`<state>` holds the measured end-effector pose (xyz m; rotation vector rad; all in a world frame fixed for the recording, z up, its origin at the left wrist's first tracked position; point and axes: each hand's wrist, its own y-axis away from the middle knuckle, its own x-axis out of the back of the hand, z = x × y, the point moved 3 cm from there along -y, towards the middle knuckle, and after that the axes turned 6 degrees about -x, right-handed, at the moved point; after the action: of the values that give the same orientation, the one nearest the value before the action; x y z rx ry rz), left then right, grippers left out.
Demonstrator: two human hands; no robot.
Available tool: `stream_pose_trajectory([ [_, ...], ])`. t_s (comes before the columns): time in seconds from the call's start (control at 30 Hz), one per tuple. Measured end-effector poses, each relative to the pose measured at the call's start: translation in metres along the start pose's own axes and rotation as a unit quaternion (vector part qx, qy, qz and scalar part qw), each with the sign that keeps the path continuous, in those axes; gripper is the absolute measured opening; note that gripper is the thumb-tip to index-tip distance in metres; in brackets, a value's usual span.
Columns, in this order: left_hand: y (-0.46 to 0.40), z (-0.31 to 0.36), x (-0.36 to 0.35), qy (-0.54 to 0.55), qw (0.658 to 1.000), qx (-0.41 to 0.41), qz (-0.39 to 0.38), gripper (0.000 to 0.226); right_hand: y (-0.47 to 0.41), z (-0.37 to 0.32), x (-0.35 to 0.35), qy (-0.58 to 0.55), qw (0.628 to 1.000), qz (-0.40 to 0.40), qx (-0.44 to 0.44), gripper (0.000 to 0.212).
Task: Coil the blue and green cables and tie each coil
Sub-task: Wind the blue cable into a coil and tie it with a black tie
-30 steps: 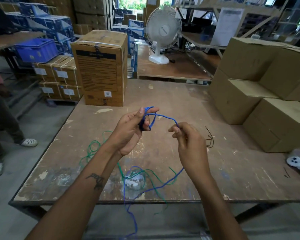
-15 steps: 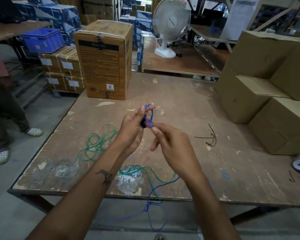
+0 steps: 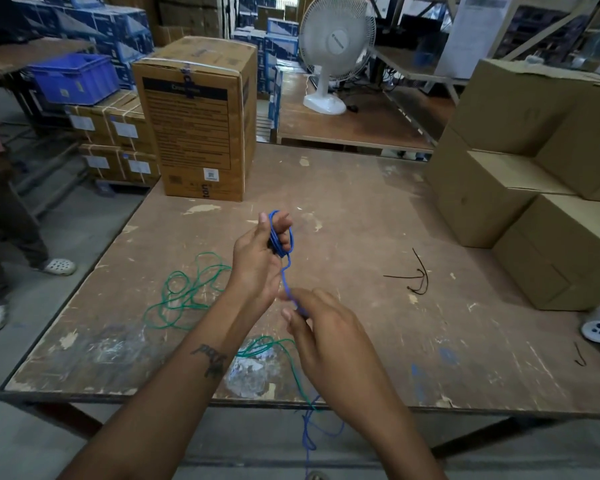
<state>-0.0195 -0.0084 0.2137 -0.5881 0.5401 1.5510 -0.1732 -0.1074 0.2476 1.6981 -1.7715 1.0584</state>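
**Blue coil growing in the left hand**

The thin blue cable (image 3: 280, 237) sits as a small upright coil of a few loops in the closed left hand (image 3: 257, 261), above the worn wooden table (image 3: 361, 220). From the coil 1 strand runs down and toward the wearer into the right hand (image 3: 323, 327), whose fingers pinch it (motion-blurred, so the exact grip is unclear). The right hand is nearer the slack, which drops off the table's near edge. The thin green cable (image 3: 184, 292) lies loose to the left, uncoiled; black ties (image 3: 418, 278) lie to the right.
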Motion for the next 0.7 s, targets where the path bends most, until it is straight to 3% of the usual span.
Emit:
stream_pose_trajectory([
  [0.1,0.019,0.0,-0.006,-0.177,0.98,-0.06,-0.073,0.037,0.0,-0.003,0.015,-0.087,0.994,0.066,0.003,0.023],
  [0.23,0.04,-0.001,-0.009,-0.321,0.917,-0.137,-0.191,0.036,-0.02,0.012,0.032,-0.238,0.958,0.144,-0.076,0.019],
  [0.33,0.047,-0.004,-0.01,-0.361,0.889,-0.155,-0.234,0.044,-0.044,0.023,0.051,-0.211,0.963,0.152,-0.07,0.022],
  [0.47,0.045,-0.006,-0.012,-0.354,0.894,-0.138,-0.236,0.061,-0.083,0.04,0.056,-0.192,0.967,0.156,-0.066,0.022],
  [0.6,0.044,-0.002,-0.014,-0.278,0.92,-0.079,-0.265,0.059,-0.111,0.063,0.052,-0.341,0.923,0.155,-0.092,0.014],
  [0.7,0.043,0.006,-0.017,-0.177,0.953,-0.044,-0.243,0.056,-0.119,0.084,0.03,-0.419,0.899,0.071,-0.107,0.003],
])
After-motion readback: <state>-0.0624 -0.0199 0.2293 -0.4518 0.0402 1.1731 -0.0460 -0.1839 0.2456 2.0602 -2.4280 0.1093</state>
